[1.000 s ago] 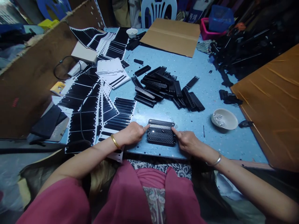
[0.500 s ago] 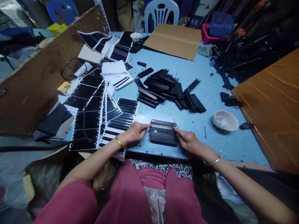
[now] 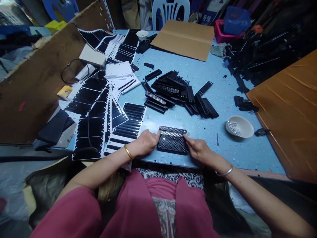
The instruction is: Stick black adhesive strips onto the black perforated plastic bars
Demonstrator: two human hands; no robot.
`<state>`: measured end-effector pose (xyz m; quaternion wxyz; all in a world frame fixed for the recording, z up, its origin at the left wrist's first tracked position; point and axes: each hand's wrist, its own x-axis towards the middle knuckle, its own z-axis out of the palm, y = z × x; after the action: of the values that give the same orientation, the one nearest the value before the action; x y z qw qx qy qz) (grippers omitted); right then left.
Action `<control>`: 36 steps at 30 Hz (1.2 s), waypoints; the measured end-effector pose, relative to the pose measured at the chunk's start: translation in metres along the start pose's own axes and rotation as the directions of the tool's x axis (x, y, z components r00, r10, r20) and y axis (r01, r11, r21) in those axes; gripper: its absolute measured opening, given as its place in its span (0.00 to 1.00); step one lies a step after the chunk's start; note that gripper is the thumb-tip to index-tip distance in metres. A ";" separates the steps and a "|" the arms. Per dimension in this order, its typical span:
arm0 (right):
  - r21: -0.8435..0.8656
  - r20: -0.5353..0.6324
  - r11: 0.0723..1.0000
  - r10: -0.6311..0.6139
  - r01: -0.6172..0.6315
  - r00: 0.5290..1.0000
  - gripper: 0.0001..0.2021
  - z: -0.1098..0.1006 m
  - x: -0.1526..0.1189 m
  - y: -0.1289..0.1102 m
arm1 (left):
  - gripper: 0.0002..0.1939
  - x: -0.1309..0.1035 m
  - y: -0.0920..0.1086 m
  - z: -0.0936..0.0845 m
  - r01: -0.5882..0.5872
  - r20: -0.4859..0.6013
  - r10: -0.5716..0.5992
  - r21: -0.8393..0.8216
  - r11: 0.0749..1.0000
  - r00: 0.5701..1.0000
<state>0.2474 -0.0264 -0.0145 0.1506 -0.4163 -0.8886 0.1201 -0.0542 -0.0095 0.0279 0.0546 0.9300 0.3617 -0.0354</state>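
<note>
In front of me several black strips with a diamond-mesh top (image 3: 172, 145) lie side by side as a flat block on the blue table. My left hand (image 3: 146, 142) is curled, its fingertips pressed against the left end of the upper strips. My right hand (image 3: 199, 149) has its fingers pressed together, their tips on the right end of the same strips. Between them the block is held from both ends. Some strips show small shiny dots near their ends. Beyond the block lies a loose pile of black strips (image 3: 170, 91), some with prongs at one end.
Sheets of black adhesive strips (image 3: 90, 129) cover the left side. A white bowl of small shiny parts (image 3: 244, 127) stands to the right, near a thin pin (image 3: 217, 139). Cardboard (image 3: 183, 39) lies at the back. An orange-brown board (image 3: 289, 112) and a wooden board (image 3: 37, 66) flank the table.
My left fingers have drawn in more tightly at the strips' left end, the index no longer stretched out. My right hand stays nearly still. The view has shifted slightly.
</note>
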 end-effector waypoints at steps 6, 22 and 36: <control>0.323 -0.021 0.924 0.221 -0.203 0.975 0.19 -0.007 0.008 -0.001 | 0.16 0.004 -0.012 -0.004 0.113 -0.149 -0.168 -0.323 0.940 0.974; -0.168 0.072 0.977 -0.124 0.135 0.990 0.26 -0.018 0.022 -0.026 | 0.21 -0.010 0.031 0.013 0.035 -0.288 -0.086 -0.179 0.983 0.954; -0.210 0.070 0.964 -0.153 0.165 0.986 0.30 -0.019 0.010 -0.025 | 0.25 -0.011 0.029 0.020 0.020 -0.252 -0.030 -0.042 0.999 0.967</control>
<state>0.2307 -0.0325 0.0128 0.0902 -0.3543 -0.9305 0.0218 -0.0434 -0.0406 0.0118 0.0258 0.9211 0.3779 0.0898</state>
